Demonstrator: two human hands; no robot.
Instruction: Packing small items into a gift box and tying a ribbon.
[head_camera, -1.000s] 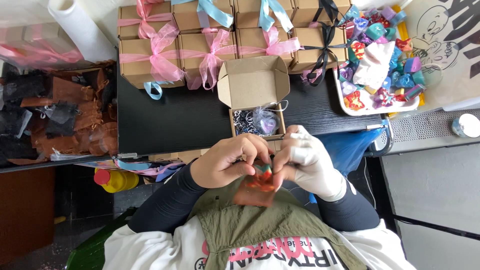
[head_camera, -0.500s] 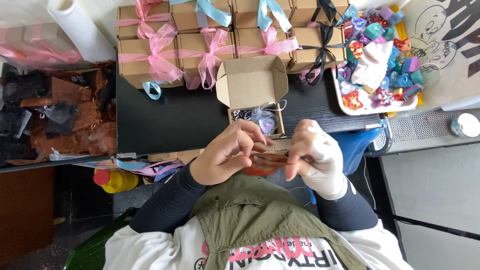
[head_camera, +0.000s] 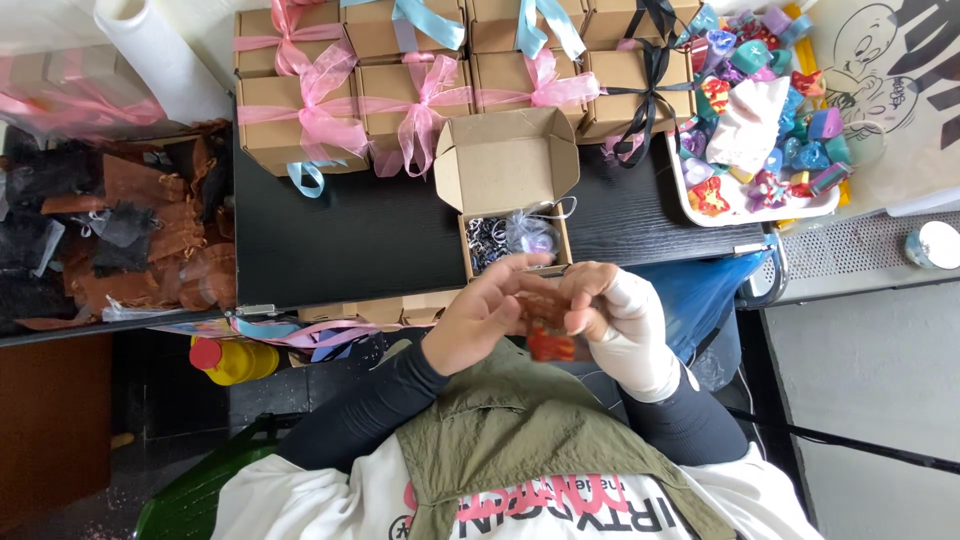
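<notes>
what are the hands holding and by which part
Both the left hand and right hand pinch a small red-orange pouch by its upper edge.

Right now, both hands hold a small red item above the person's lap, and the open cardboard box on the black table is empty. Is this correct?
Not quite. The head view shows the open cardboard box is not empty: it holds dark shredded filling and a small clear pouch. The rest stands: the left hand and the right hand hold a small red item above the lap, and the box is on the black table.

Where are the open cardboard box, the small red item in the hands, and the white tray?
open cardboard box (head_camera: 506, 160), head view, on its raised lid
small red item (head_camera: 553, 345), head view, on its lower end
white tray (head_camera: 760, 212), head view, on its near rim
</notes>
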